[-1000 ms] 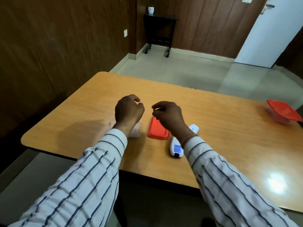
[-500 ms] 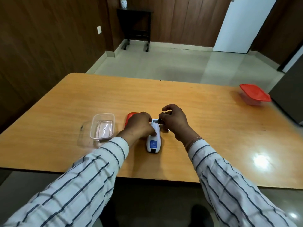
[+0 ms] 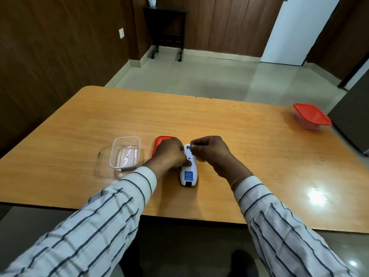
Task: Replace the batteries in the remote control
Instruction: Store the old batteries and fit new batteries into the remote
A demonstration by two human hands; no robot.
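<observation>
A white remote control (image 3: 189, 172) lies face down on the wooden table (image 3: 249, 152), a blue label on its back. Its battery compartment at the far end looks uncovered. My left hand (image 3: 170, 153) presses on the remote's left side and holds it steady. My right hand (image 3: 209, 149) is at the far end of the remote, thumb and forefinger pinched on a small battery (image 3: 191, 145) right over the compartment. The battery is mostly hidden by my fingers.
A clear plastic container (image 3: 124, 152) stands open to the left of the remote. Its red lid (image 3: 159, 141) lies flat behind my left hand. A second container with a red lid (image 3: 311, 118) sits at the far right edge of the table.
Both hands came down from above the red lid onto the remote. The left hand now holds the remote, and the right hand's pinch has settled over the far end.
</observation>
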